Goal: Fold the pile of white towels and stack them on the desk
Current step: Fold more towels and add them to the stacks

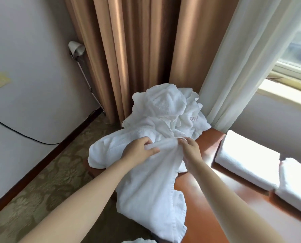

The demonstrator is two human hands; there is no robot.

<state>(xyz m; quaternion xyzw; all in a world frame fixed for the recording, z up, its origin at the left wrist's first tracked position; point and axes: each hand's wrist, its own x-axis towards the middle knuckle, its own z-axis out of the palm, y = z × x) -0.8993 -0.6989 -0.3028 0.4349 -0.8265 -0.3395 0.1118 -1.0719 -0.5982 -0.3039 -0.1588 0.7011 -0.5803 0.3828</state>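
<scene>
A heap of crumpled white towels (pixel 165 111) lies at the far left end of the reddish-brown desk (pixel 216 199). One white towel (pixel 151 190) hangs from both hands over the desk's near edge. My left hand (pixel 139 149) grips its bunched top edge, and my right hand (pixel 190 148) pinches the same edge just to the right. Two folded white towels (pixel 248 160) lie side by side on the desk at the right, under the window.
Tan curtains (pixel 134 50) and a sheer white curtain (pixel 237 58) hang behind the desk. A floor lamp (pixel 77 49) leans at the left wall, with a black cable (pixel 23 135) along it. Patterned carpet (pixel 49 172) covers the floor at left. The window sill (pixel 286 90) runs along the right.
</scene>
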